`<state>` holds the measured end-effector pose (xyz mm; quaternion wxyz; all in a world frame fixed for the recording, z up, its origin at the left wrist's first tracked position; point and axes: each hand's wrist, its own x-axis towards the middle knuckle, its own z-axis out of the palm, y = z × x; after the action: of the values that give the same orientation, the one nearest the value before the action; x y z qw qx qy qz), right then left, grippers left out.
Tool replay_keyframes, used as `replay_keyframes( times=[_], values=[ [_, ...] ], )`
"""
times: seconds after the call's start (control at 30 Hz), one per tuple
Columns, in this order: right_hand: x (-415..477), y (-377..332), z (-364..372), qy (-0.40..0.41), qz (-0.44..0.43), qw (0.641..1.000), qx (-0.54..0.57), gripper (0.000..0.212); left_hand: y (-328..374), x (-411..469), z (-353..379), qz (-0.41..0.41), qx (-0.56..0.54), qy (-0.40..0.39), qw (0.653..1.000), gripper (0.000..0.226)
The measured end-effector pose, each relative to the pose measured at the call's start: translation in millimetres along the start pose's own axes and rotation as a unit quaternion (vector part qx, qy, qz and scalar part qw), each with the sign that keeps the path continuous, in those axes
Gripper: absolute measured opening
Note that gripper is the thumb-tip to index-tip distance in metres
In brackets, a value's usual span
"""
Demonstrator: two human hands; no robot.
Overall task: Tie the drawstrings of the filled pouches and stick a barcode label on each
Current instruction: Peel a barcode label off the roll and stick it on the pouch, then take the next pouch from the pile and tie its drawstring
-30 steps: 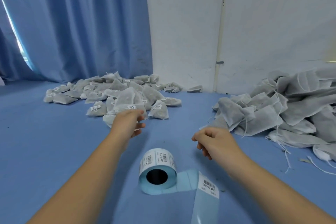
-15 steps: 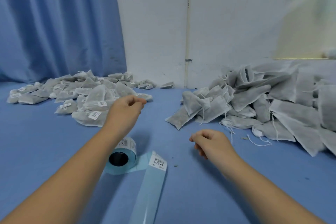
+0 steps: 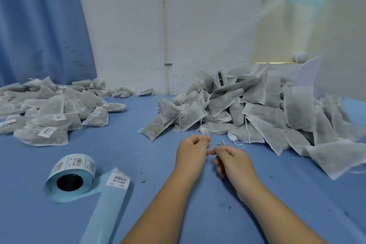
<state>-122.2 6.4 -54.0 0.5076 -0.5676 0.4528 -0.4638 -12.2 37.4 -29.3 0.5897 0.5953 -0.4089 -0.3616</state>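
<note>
The untied pouches (image 3: 263, 117) lie heaped at about one to two o'clock from the hands, mouths loose and white strings trailing toward the near edge of the pile, presumably so the next one can be drawn out by its cord. One drawstring (image 3: 233, 143) from the pouch nearest the hands runs out across the blue table (image 3: 138, 144) to just beyond the knuckles. The left hand (image 3: 193, 151) and right hand (image 3: 232, 159) meet at the centre, fingertips almost touching, both curled with thumb against forefinger as if pinching. Whether either has actually caught the string I cannot tell; it is too thin and partly hidden behind the fingers. My judgement is that a fresh pouch is about to be pulled in for tying.

At nine to ten o'clock, well apart from the first heap, sits the finished pile (image 3: 53, 113), each pouch cinched and carrying a white sticker, which keeps done work from mixing with undone. At about eight o'clock the label roll (image 3: 71, 172) lies on its side with its pale blue backing strip (image 3: 107, 208) unwound toward the viewer, one barcode label (image 3: 118, 179) left on it, ready to peel. The labels show black bars and a short line of characters, too blurred to read.
</note>
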Motion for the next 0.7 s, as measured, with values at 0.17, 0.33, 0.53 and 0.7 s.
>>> replay_keyframes(
  times=[0.17,0.33,0.53,0.7],
  values=[
    [16,10,-10,0.02,-0.007,0.998,-0.059,0.018,-28,16,0,-0.038,-0.056,0.06,0.996,0.021],
    [57,-2,-5,-0.012,-0.081,0.975,-0.208,0.016,-30,28,-5,-0.076,-0.153,0.084,0.982,0.019],
    [107,-38,27,-0.075,-0.115,0.954,-0.268,0.043,-27,32,-7,-0.091,-0.177,0.078,0.977,0.014],
    [129,-45,47,-0.088,-0.02,0.953,-0.29,0.021,-25,32,-9,-0.104,-0.196,0.072,0.972,0.014]
  ],
)
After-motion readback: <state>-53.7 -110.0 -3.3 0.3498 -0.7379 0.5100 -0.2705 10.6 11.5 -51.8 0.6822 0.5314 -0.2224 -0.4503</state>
